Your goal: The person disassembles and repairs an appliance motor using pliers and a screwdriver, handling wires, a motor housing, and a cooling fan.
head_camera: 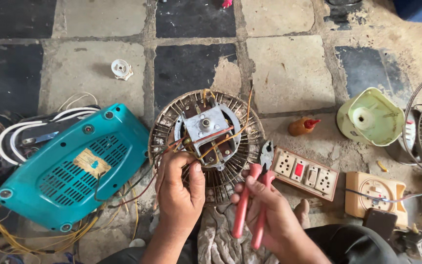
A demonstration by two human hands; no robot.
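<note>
Two hands work over a fan motor (206, 132) on the floor. Left hand (179, 188) pinches the motor's wires (184, 145) between thumb and fingers, the motor just above it. Right hand (269, 210) is closed around red-handled pliers (256, 195), jaws pointing up beside the motor. A teal housing (69, 166) lies left of the left hand, a switchboard (306, 172) right of the pliers.

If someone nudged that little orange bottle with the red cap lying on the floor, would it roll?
Probably: the small orange bottle with the red cap lies on its side and looks rounded. It seems light, likely plastic. The rough, cracked stone floor might stop it soon.
</note>
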